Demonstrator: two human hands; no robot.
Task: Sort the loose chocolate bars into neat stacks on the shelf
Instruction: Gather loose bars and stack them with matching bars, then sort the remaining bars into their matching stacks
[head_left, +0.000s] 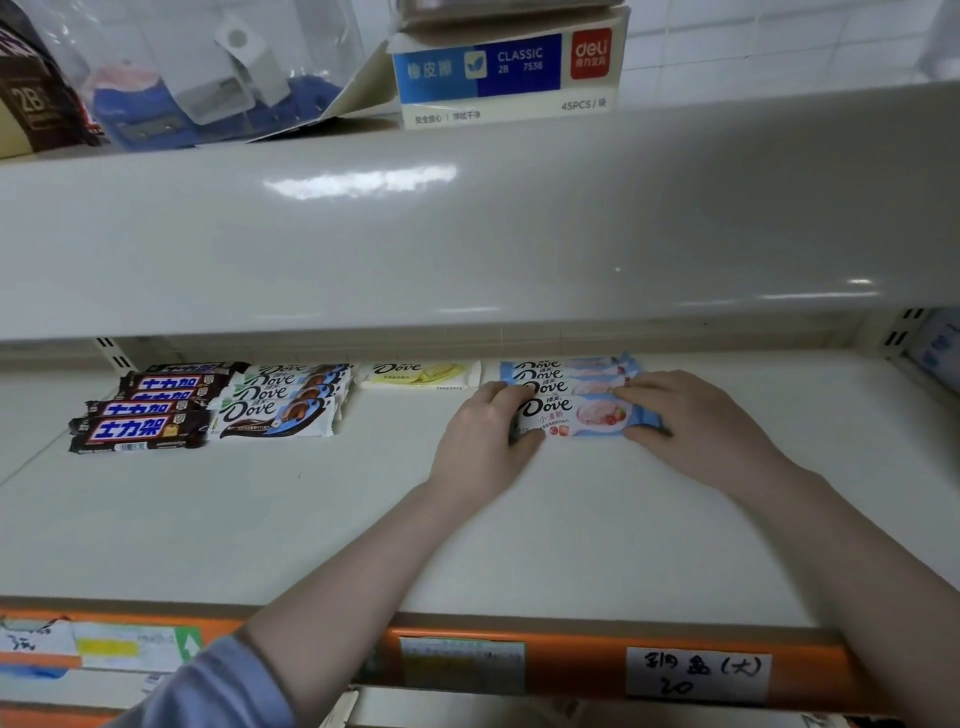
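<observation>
On glossy shelf (363, 519) | left hand (480, 447), right hand (696, 421) pinch flat foil bar (576, 415) ends

The light is soft and even, coming from above me. It makes white glare streaks on the upper shelf (363, 234). Under it, the back of the lower shelf (311, 519) is dimmer. The edges bend (wide lens), and the price labels (696, 674) look blurred.

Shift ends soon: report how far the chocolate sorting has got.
Done: dark brown bars, white-and-black Dove bars and a yellow Dove bar sit grouped. In hand: left hand and right hand squaring the pale blue-and-pink Dove bars. No loose bars visible.
</observation>
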